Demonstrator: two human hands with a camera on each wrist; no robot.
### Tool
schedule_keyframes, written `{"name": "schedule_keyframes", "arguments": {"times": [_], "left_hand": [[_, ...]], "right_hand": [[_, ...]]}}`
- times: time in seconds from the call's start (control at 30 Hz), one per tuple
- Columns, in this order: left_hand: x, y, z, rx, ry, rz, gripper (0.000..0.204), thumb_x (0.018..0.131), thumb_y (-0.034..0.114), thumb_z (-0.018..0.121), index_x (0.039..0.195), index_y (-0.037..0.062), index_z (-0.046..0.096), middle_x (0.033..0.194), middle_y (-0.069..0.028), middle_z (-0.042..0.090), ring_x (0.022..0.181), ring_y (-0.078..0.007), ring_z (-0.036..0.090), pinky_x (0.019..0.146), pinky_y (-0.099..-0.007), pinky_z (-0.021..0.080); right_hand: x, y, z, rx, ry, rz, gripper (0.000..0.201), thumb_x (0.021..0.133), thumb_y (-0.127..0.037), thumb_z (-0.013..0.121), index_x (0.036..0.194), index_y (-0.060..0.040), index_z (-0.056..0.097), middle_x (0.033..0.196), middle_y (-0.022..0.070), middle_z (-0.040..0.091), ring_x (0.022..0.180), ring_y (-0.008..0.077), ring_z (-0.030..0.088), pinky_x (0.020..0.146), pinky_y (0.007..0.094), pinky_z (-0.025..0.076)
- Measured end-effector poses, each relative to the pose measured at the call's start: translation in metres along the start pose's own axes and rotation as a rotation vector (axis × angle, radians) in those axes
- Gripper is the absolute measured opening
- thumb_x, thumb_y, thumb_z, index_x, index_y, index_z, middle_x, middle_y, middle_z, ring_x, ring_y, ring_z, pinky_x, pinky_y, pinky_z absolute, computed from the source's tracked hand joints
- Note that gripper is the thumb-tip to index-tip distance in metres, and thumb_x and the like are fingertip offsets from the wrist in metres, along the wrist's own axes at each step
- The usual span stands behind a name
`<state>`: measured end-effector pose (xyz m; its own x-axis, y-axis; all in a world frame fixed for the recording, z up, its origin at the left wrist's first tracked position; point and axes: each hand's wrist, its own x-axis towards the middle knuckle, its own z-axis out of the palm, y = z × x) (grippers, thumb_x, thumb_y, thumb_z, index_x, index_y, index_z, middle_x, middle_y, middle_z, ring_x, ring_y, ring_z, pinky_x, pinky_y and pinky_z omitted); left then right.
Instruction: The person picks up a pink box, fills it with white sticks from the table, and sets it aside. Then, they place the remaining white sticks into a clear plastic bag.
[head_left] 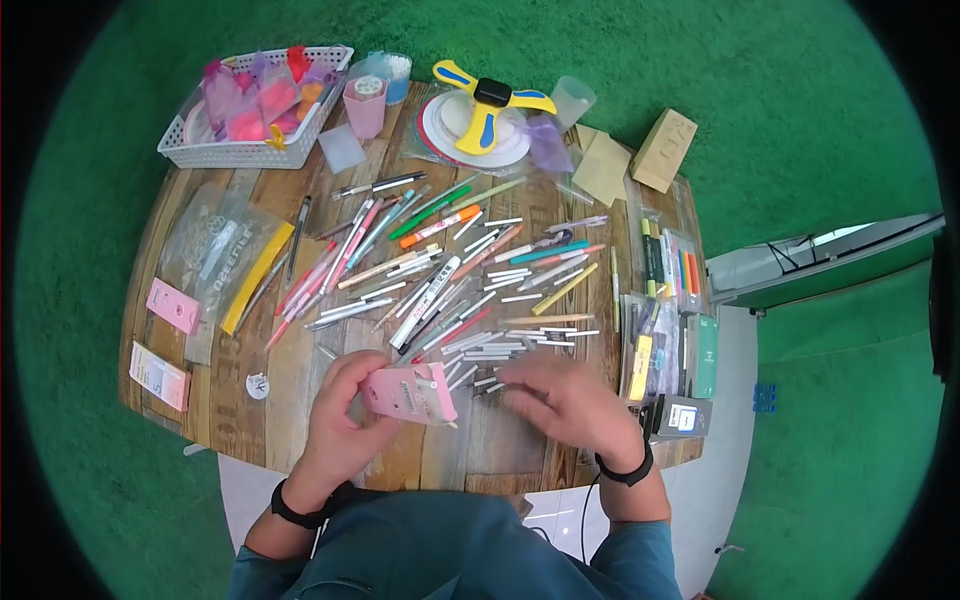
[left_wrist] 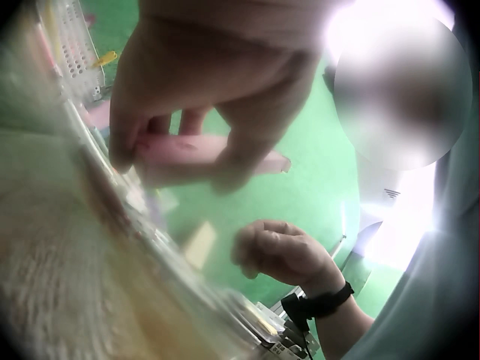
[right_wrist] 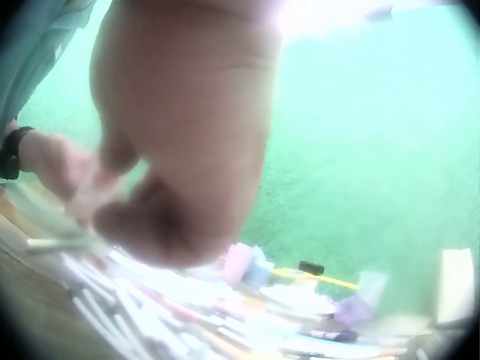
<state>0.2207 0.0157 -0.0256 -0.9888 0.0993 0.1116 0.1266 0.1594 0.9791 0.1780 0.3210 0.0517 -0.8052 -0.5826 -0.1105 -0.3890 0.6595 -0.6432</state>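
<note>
My left hand holds a small pink box with its thumb and fingers, over the near side of the wooden table. A thin pale stick end shows at the box's right corner. To the right of the box, my right hand is blurred, its fingers loosely bent and nothing visible between them. It hovers at the near edge of a spread of short white sticks. In the left wrist view the pink box lies between thumb and fingers, with the right hand apart from it.
Beyond the hands lie many pens and markers, including a white marker. At left are a yellow-edged plastic pouch and another pink box. A white basket and a yellow-blue spinner stand at the back; stationery packs line the right edge.
</note>
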Motion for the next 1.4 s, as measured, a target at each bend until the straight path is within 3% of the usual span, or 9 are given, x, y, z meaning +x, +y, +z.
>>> {"name": "schedule_keyframes", "arguments": {"times": [0.1, 0.23, 0.43, 0.63, 0.83, 1.0, 1.23, 1.33, 1.4], "left_hand": [[0.001, 0.008, 0.004, 0.055, -0.02, 0.006, 0.06, 0.072, -0.003, 0.078, 0.13, 0.0033, 0.062, 0.131, -0.013, 0.059, 0.115, -0.026, 0.061, 0.098, -0.0331, 0.05], [0.001, 0.018, 0.008, 0.169, -0.118, 0.028, 0.06, 0.075, -0.001, 0.079, 0.132, 0.0053, 0.062, 0.133, -0.0148, 0.059, 0.12, -0.0287, 0.062, 0.096, -0.0358, 0.052], [-0.005, 0.025, 0.008, 0.262, -0.136, 0.08, 0.058, 0.075, -0.001, 0.079, 0.131, 0.0056, 0.064, 0.133, -0.0166, 0.059, 0.122, -0.0326, 0.061, 0.097, -0.0389, 0.054], [-0.009, 0.022, 0.017, 0.253, -0.17, 0.092, 0.055, 0.074, -0.001, 0.078, 0.128, 0.0044, 0.065, 0.132, -0.0167, 0.06, 0.122, -0.0342, 0.061, 0.098, -0.0394, 0.054], [-0.01, 0.028, 0.019, 0.19, -0.253, 0.053, 0.055, 0.074, 0.0, 0.079, 0.127, 0.0039, 0.065, 0.13, -0.0158, 0.062, 0.122, -0.0343, 0.062, 0.099, -0.0396, 0.054], [-0.011, 0.028, 0.016, 0.183, -0.312, 0.096, 0.056, 0.073, 0.001, 0.08, 0.126, 0.0037, 0.066, 0.131, -0.0166, 0.061, 0.122, -0.0355, 0.062, 0.099, -0.0404, 0.053], [-0.012, 0.035, 0.014, 0.26, -0.344, 0.13, 0.056, 0.072, 0.0, 0.081, 0.126, 0.0034, 0.066, 0.131, -0.0169, 0.061, 0.12, -0.0362, 0.062, 0.099, -0.041, 0.054], [-0.011, 0.038, 0.017, 0.236, -0.371, 0.114, 0.056, 0.072, -0.001, 0.08, 0.126, 0.0036, 0.066, 0.131, -0.0166, 0.061, 0.12, -0.0358, 0.063, 0.098, -0.0405, 0.054], [-0.01, 0.04, 0.018, 0.228, -0.379, 0.123, 0.056, 0.072, -0.001, 0.08, 0.126, 0.0037, 0.066, 0.13, -0.0163, 0.061, 0.119, -0.0356, 0.063, 0.098, -0.0402, 0.054]], "right_hand": [[-0.008, -0.023, 0.011, 0.386, 0.064, 0.09, 0.043, 0.097, -0.017, 0.069, 0.137, -0.0041, 0.06, 0.106, 0.0143, 0.069, 0.091, 0.0282, 0.068, 0.079, 0.0382, 0.055], [-0.015, -0.033, 0.04, 0.805, 0.089, 0.045, 0.054, 0.101, -0.012, 0.068, 0.15, -0.005, 0.046, 0.097, 0.0054, 0.063, 0.084, 0.0123, 0.06, 0.076, 0.0302, 0.052], [-0.021, -0.032, 0.06, 0.698, 0.209, 0.089, 0.054, 0.1, -0.01, 0.068, 0.149, -0.0048, 0.046, 0.092, 0.0035, 0.062, 0.075, 0.0088, 0.058, 0.069, 0.0278, 0.051], [-0.03, -0.034, 0.07, 0.745, 0.166, 0.092, 0.054, 0.098, -0.006, 0.071, 0.147, -0.0043, 0.048, 0.109, 0.0019, 0.063, 0.092, 0.0061, 0.06, 0.077, 0.0256, 0.051], [-0.036, -0.026, 0.082, 0.729, 0.36, 0.032, 0.035, 0.091, -0.018, 0.08, 0.116, -0.0079, 0.058, 0.094, 0.0023, 0.063, 0.078, 0.0088, 0.057, 0.068, 0.027, 0.048], [-0.039, -0.026, 0.081, 0.981, 0.257, -0.062, 0.017, 0.096, -0.014, 0.074, 0.103, -0.0076, 0.059, 0.093, -0.0016, 0.06, 0.077, 0.0052, 0.052, 0.067, 0.0238, 0.044], [-0.048, -0.038, 0.101, 1.04, 0.386, 0.057, 0.018, 0.097, -0.009, 0.073, 0.108, -0.0082, 0.059, 0.09, -0.005, 0.056, 0.072, 0.0017, 0.046, 0.061, 0.0209, 0.039], [-0.056, -0.04, 0.097, 1.086, 0.283, 0.223, 0.033, 0.096, -0.005, 0.074, 0.124, -0.0031, 0.055, 0.113, 0.0026, 0.061, 0.1, 0.0064, 0.058, 0.083, 0.0249, 0.049], [-0.056, -0.037, 0.101, 0.956, 0.345, -0.012, 0.042, 0.095, -0.013, 0.076, 0.133, -0.0072, 0.058, 0.095, -0.0022, 0.06, 0.073, 0.002, 0.05, 0.061, 0.0223, 0.042]]}}
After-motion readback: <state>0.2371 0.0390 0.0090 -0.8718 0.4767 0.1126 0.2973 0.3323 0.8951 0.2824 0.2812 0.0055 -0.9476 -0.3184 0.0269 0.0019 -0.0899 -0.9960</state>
